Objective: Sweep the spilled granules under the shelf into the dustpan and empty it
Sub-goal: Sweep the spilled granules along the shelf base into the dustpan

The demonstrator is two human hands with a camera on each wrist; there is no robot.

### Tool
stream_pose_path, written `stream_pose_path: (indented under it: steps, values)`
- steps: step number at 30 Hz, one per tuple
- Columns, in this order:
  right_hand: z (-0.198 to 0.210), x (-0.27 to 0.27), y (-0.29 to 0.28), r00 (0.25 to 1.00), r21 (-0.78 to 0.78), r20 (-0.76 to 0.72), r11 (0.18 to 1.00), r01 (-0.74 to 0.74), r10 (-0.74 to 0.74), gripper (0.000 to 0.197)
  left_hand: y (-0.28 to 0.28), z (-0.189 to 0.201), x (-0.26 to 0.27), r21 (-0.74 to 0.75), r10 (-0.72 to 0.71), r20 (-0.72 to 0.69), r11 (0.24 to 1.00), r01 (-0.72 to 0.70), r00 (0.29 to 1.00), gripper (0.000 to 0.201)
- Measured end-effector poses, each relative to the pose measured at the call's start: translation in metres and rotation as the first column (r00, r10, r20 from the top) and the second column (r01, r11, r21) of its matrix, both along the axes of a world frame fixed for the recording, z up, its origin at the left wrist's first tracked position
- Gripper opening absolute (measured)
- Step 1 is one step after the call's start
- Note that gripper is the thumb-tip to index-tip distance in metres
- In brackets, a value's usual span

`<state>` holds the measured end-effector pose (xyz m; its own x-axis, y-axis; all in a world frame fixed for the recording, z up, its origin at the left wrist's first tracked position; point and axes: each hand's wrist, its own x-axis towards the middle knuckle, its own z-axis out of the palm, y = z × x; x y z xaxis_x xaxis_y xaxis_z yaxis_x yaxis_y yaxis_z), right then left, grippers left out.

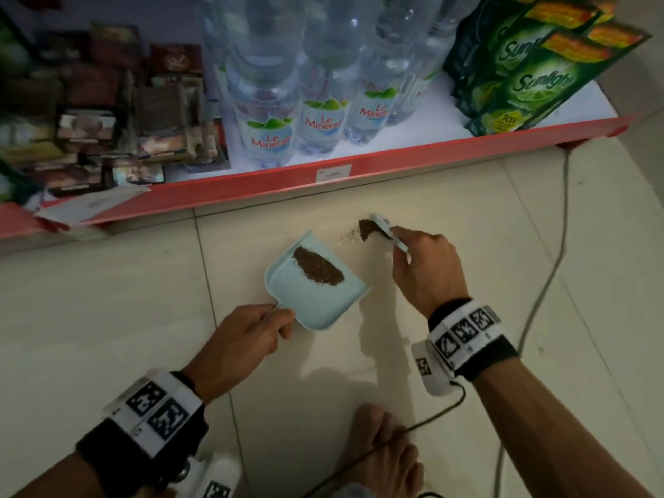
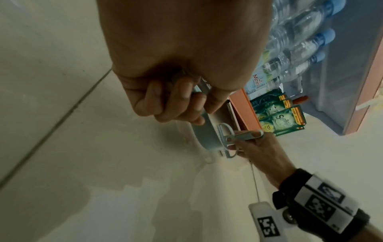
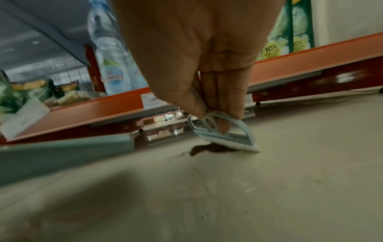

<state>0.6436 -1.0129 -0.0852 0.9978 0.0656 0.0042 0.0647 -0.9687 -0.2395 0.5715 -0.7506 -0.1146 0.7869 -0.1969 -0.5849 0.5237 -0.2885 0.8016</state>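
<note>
A pale blue dustpan (image 1: pixel 309 303) lies on the tiled floor with a streak of brown granules (image 1: pixel 318 267) inside it. My left hand (image 1: pixel 251 336) grips its handle at the near corner; the left wrist view shows the fingers (image 2: pixel 176 101) curled round the handle. To the dustpan's right, a small heap of granules (image 1: pixel 365 228) sits on the floor with a thin scatter beside it. My right hand (image 1: pixel 420 260) pinches a small pale blue brush (image 1: pixel 386 230), whose white bristles (image 3: pixel 232 144) touch the heap (image 3: pixel 207 148).
A red-edged shelf (image 1: pixel 287 177) runs just behind the spill, loaded with water bottles (image 1: pixel 319 113), green detergent packs (image 1: pixel 531 73) and stacked boxes (image 1: pixel 107 113). A grey cable (image 1: pixel 546 282) trails on the floor at right. A bare foot (image 1: pixel 384 454) is below.
</note>
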Motion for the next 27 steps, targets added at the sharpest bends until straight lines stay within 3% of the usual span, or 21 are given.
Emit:
stream_pose_path:
  steps: [5, 9, 13, 17, 22, 25, 27]
  values:
    - [0.009, 0.025, -0.025, 0.980, 0.001, 0.133, 0.989, 0.146, -0.145, 0.019, 0.001, -0.004, -0.004, 0.028, 0.026, -0.004, 0.999, -0.025, 1.000, 0.039]
    - [0.002, 0.047, -0.035, 0.950, -0.107, 0.045, 0.944, 0.311, -0.308, 0.025, -0.004, -0.008, -0.002, 0.000, 0.037, -0.015, 0.999, -0.037, 0.999, 0.040]
    - [-0.009, 0.030, -0.002, 0.985, -0.013, -0.073, 0.988, 0.154, -0.154, 0.033, -0.005, -0.009, -0.001, -0.026, 0.060, -0.044, 0.998, -0.062, 0.997, 0.040]
    - [-0.007, 0.002, 0.023, 0.999, -0.012, -0.042, 1.000, -0.023, 0.022, 0.033, 0.003, -0.007, -0.002, -0.030, 0.012, -0.041, 0.999, -0.013, 0.999, 0.039]
    - [0.005, 0.014, 0.009, 0.983, 0.009, 0.113, 0.990, 0.143, -0.143, 0.028, 0.012, -0.006, -0.004, -0.043, 0.016, -0.062, 0.999, -0.019, 0.998, 0.038]
    - [0.003, 0.036, 0.001, 0.969, -0.083, 0.048, 0.966, 0.244, -0.240, 0.029, 0.016, -0.006, -0.011, -0.054, 0.028, -0.076, 0.998, -0.032, 0.997, 0.038]
    - [-0.001, 0.044, 0.005, 0.975, -0.085, -0.028, 0.972, 0.219, -0.222, 0.033, 0.016, -0.006, -0.017, -0.055, 0.018, -0.086, 0.998, -0.023, 0.996, 0.038]
